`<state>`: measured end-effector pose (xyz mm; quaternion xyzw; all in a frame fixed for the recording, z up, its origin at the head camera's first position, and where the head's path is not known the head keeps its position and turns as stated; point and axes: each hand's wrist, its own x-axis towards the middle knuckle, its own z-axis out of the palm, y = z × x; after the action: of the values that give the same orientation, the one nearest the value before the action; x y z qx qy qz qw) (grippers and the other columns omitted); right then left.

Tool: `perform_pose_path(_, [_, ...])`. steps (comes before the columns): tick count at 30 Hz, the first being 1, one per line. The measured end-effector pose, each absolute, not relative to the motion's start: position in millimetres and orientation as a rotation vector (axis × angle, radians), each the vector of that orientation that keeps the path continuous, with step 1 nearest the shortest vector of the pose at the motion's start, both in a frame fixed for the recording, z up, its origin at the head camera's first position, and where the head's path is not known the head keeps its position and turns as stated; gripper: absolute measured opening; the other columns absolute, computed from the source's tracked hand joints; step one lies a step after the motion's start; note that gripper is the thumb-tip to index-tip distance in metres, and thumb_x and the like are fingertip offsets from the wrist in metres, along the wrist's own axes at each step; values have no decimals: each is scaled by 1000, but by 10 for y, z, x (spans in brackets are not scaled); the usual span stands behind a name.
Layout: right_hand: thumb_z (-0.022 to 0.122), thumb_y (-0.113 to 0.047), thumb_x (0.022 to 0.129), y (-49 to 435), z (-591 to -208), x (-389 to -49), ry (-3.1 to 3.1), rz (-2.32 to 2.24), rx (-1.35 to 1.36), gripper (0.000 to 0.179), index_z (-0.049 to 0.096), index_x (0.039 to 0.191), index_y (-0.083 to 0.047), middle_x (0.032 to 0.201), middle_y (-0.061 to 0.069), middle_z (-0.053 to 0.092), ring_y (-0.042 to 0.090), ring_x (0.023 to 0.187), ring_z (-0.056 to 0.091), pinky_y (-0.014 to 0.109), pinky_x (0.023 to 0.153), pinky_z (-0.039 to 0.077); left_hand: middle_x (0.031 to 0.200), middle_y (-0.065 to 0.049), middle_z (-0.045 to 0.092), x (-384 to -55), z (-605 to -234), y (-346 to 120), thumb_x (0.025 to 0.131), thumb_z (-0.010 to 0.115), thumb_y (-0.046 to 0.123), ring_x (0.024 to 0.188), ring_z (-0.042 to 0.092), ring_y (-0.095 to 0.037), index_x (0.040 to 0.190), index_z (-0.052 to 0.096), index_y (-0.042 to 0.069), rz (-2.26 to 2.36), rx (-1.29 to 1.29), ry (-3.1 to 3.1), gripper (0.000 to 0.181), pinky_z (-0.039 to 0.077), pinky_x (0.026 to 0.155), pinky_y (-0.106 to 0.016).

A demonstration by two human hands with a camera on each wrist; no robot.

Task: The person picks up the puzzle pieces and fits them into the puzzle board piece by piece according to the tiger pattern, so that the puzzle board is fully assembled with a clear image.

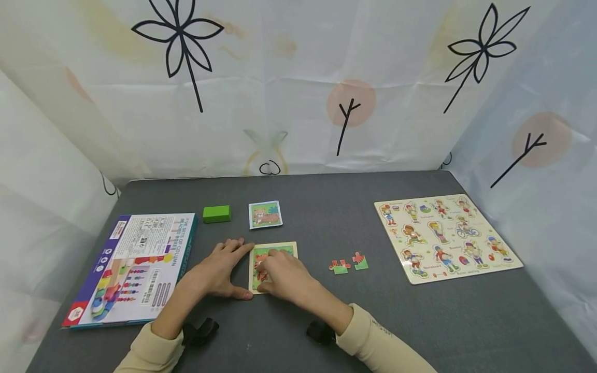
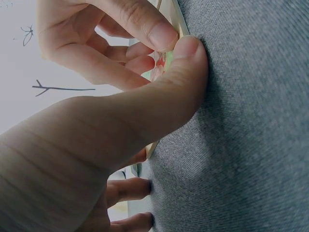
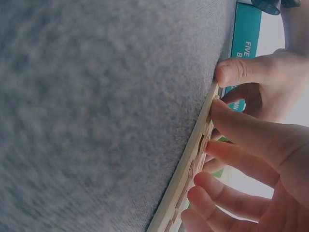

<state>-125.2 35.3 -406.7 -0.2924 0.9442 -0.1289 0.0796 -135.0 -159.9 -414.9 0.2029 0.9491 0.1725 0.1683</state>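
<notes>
A small jigsaw puzzle in a pale wooden frame lies on the table between both hands, its red and green picture partly hidden by the right hand. My left hand lies spread along the frame's left side, thumb at the near corner and index finger at the far one. The right hand reaches over the frame, its fingertips touching the pieces. In the right wrist view its thumb rests at the near rim beside the left thumb. Two loose jigsaw pieces with red and green print lie to the right.
A large boxed set lies at the left. Behind the hands are a green block and a small picture tile showing a bear. A wooden board with pictures of children lies at the right. Fabric walls enclose the dark table.
</notes>
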Motion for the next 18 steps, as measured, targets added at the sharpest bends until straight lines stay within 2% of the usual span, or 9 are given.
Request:
perform_pose_path(9, [89,-28,78,328,-4096,-1275,2802,-449,-830,18,84,94,-20,90,-1,68,11,76,56,23,63,47,161,-28,36,-1345,-4159,-1600,68,92,54,148,31,-55,155,41,8,500,578,2699,111,38,109,-71])
perform_pose_path(18, [87,-31,80,321,-4076,-1316,2751,-365,-841,19,84,97,-22,95,-1,68,12,78,57,24,63,50,161,-27,36,-1345,-4149,-1594,68,92,54,148,30,-55,155,41,9,492,570,2694,110,37,110,-71])
